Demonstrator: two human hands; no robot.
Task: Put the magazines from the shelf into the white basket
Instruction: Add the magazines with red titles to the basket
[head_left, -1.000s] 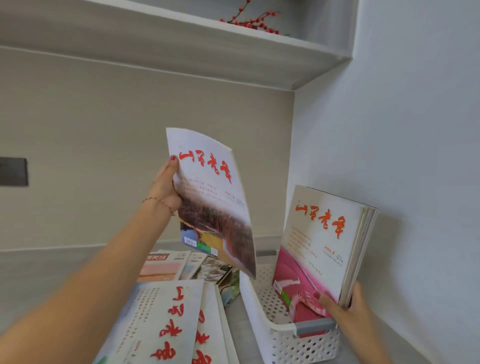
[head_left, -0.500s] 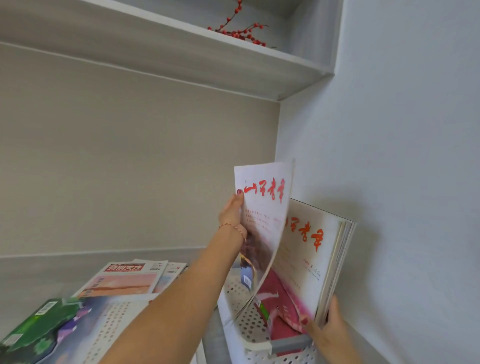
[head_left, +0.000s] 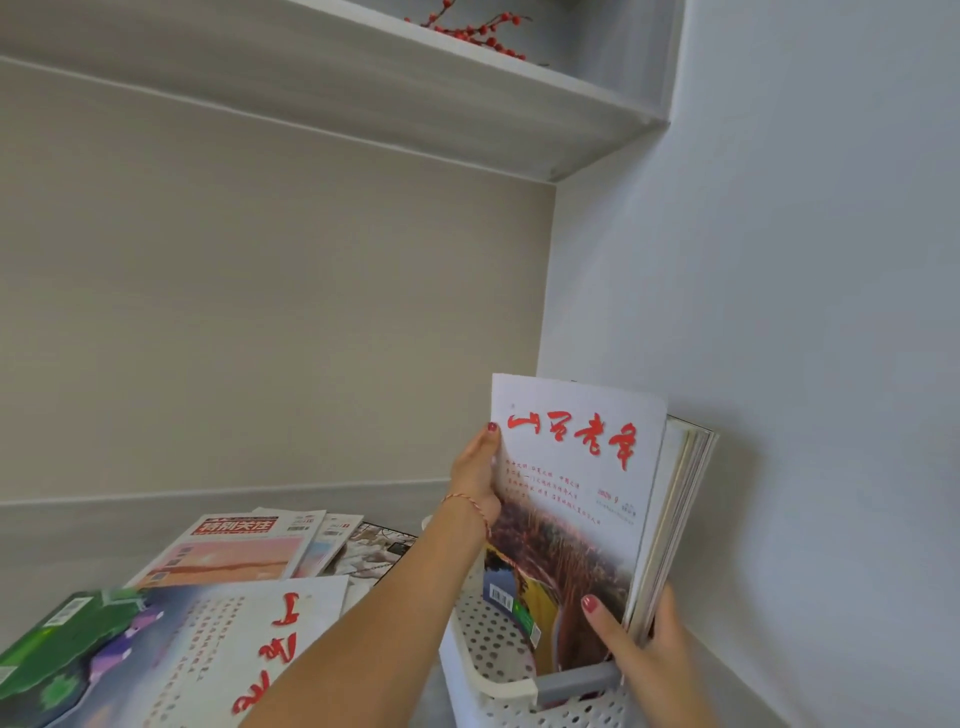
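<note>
Red berry branch (head_left: 478, 31) sits way up top, far above the fingers (head_left: 597, 618), on the upper board (head_left: 363, 88) w/ a grey underside. Beige back panel (head_left: 260, 312) is behind & left of them, w/ a pale trim strip (head_left: 208, 492) along its bottom. Plain blue-grey side wall (head_left: 805, 260) is just beside them on the right.

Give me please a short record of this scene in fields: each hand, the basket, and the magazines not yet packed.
left hand: holds top left edge of front magazine
right hand: grips standing stack at bottom
white basket: magazines upright inside, by the wall
loose magazines: flat on the shelf, left of basket
</note>
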